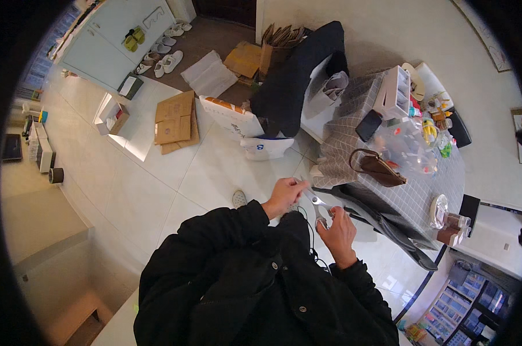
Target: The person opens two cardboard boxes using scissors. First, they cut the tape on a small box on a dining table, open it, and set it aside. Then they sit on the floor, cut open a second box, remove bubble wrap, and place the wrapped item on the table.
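Observation:
Metal scissors (316, 201) are between my two hands, in front of my body. My right hand (339, 233) holds them by the handles, and the blades point up and left. My left hand (285, 194) is closed at the blade end, its thumb and fingers pinched at the tips; whether something thin is also between those fingers is too small to tell. A dark cable (305, 212) hangs just below the scissors. To the right, a brown leather handbag (380, 169) and a black smartphone (368, 125) lie on a table with a grey checked cloth (416, 194).
A black chair (386, 227) stands against the near side of the table. Flattened cardboard boxes (174, 121) and a white printed bag (267, 148) are on the tiled floor ahead. An open small box (118, 119) and a shoe cabinet (101, 47) stand at the upper left.

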Motion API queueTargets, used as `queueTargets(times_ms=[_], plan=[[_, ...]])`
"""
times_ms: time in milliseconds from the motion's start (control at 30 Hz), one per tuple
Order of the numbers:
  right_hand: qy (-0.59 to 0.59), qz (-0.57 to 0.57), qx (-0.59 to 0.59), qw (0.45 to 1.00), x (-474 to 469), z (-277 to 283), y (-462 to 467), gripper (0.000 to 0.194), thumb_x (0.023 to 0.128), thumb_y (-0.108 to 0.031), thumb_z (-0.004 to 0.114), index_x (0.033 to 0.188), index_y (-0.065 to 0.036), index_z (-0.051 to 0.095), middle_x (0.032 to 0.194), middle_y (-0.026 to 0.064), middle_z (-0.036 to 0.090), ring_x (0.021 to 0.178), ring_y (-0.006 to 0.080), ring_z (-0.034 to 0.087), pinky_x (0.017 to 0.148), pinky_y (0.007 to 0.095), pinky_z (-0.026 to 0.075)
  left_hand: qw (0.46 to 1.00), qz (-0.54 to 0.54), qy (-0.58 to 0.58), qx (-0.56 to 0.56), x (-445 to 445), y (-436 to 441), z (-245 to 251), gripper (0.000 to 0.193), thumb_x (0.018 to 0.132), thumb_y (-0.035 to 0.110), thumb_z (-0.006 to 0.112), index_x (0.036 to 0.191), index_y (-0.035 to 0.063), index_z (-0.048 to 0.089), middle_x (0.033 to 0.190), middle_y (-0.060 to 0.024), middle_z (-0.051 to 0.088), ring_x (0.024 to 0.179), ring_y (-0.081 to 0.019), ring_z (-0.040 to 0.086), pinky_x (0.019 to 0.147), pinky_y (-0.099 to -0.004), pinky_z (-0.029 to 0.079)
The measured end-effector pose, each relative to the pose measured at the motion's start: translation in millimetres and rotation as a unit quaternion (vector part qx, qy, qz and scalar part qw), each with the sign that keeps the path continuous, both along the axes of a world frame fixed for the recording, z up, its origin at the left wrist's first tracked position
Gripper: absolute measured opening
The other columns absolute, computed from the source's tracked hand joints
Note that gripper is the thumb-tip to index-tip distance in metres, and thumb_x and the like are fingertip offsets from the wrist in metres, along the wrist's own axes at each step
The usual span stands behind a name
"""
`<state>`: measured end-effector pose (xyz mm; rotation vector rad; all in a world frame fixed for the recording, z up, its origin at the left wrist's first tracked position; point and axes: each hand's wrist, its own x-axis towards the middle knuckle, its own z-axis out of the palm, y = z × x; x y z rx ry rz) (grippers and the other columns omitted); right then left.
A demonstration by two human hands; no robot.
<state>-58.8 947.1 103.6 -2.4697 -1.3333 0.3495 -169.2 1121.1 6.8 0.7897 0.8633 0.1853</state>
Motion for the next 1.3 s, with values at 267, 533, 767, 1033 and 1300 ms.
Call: queueTargets(times_ms=[267, 533, 767, 1033, 1300], plan=[[0.04, -0.147, -0.176, 0.972, -0.9, -53.3, 45.9, 0.043, 0.073, -0.038, 0.077, 0.096, -0.004, 0.064, 0.084, 0.0161, 0.069, 0.079, 0.0368, 0.068, 0.07, 0.0451, 0.053, 0.992, 0.077, 0.103, -0.014, -49.8, 135.3, -143.0, 0.032, 0.095, 0.033, 0.067, 0.081, 0.0035, 0.07, 0.06, 0.0, 0.055, 0.047, -0.0087, 0.046, 0.044, -0.0254, 0.034], [0.083, -0.171, -0.209, 0.959, 22.4, -97.3, 120.6, 0.04, 0.072, -0.04, 0.077, 0.083, -0.004, 0.065, 0.073, 0.0162, 0.068, 0.071, 0.0388, 0.067, 0.063, 0.0476, 0.052, 0.972, 0.088, 0.215, -0.044, -136.2, 295.1, -280.8, 0.032, 0.092, 0.031, 0.067, 0.108, 0.0035, 0.063, 0.088, -0.0081, 0.067, 0.072, -0.0178, 0.064, 0.066, -0.0318, 0.054], [0.096, -0.215, -0.235, 0.943, 23.4, -88.4, 164.7, 0.036, 0.072, -0.035, 0.079, 0.084, -0.004, 0.063, 0.071, 0.0109, 0.067, 0.068, 0.0338, 0.067, 0.062, 0.0436, 0.052, 0.942, 0.23, 0.174, -0.171, -107.6, 392.6, -348.6, 0.077, 0.09, 0.047, 0.071, 0.144, 0.0013, 0.04, 0.133, -0.0189, 0.055, 0.114, -0.0296, 0.06, 0.095, -0.0397, 0.052], [0.095, -0.288, -0.287, 0.909, -24.2, -88.0, 224.0, 0.036, 0.072, -0.034, 0.08, 0.084, -0.003, 0.065, 0.069, 0.0114, 0.067, 0.066, 0.0323, 0.067, 0.061, 0.0411, 0.052, 0.921, 0.26, 0.193, -0.218, -81.4, 473.1, -438.1, 0.108, 0.077, 0.061, 0.076, 0.154, 0.0058, 0.024, 0.159, -0.0225, 0.019, 0.142, -0.0439, 0.026, 0.109, -0.0606, 0.035], [0.144, -0.244, -0.276, 0.919, -54.2, -114.2, 311.2, 0.035, 0.073, -0.03, 0.081, 0.085, -0.002, 0.064, 0.069, 0.0115, 0.066, 0.063, 0.0295, 0.066, 0.059, 0.0389, 0.052, 0.911, 0.224, 0.311, -0.151, -118.1, 457.5, -486.1, 0.029, 0.086, 0.023, 0.07, 0.101, -0.0016, 0.067, 0.085, -0.0101, 0.062, 0.076, -0.0276, 0.061, 0.062, -0.039, 0.053]])
